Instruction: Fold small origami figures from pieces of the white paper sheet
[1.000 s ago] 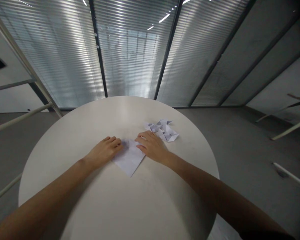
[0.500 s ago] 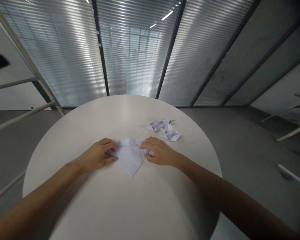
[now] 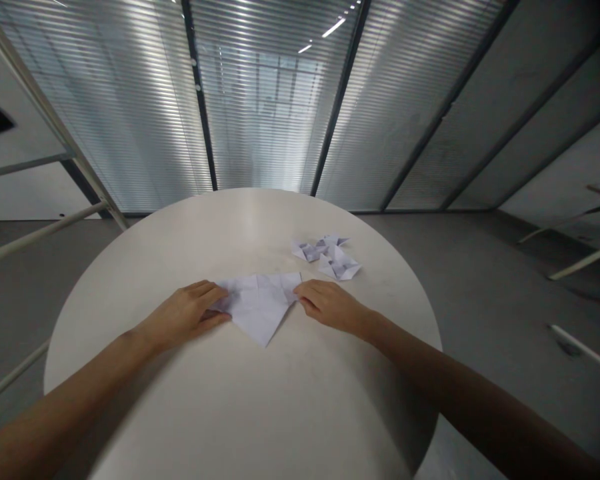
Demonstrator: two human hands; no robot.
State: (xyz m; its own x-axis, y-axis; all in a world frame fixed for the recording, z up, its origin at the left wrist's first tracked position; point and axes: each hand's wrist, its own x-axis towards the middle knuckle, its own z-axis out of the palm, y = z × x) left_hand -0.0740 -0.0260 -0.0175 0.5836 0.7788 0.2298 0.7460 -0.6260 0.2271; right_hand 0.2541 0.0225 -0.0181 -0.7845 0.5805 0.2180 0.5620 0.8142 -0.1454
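A creased sheet of white paper (image 3: 261,310), folded to a point at its near end, lies on the white table between my hands. My left hand (image 3: 193,310) has the paper's left side between thumb and fingers. At the right edge my right hand (image 3: 327,303) pinches the paper with its fingertips close together. Beyond the right hand sit several folded paper pieces (image 3: 339,264) with raised, pointed flaps, close against one another. The parts of the sheet under my fingertips are hidden.
The round white table (image 3: 260,413) has its far edge near a wall of glass with blinds (image 3: 265,113). On the left stands a pale metal frame (image 3: 45,232). Thin chair-like legs (image 3: 585,259) show at the right above the grey floor (image 3: 485,287).
My right hand has shifted slightly right, and more of the paper's upper right side now shows flat. My left hand has moved a little left, still on the paper.
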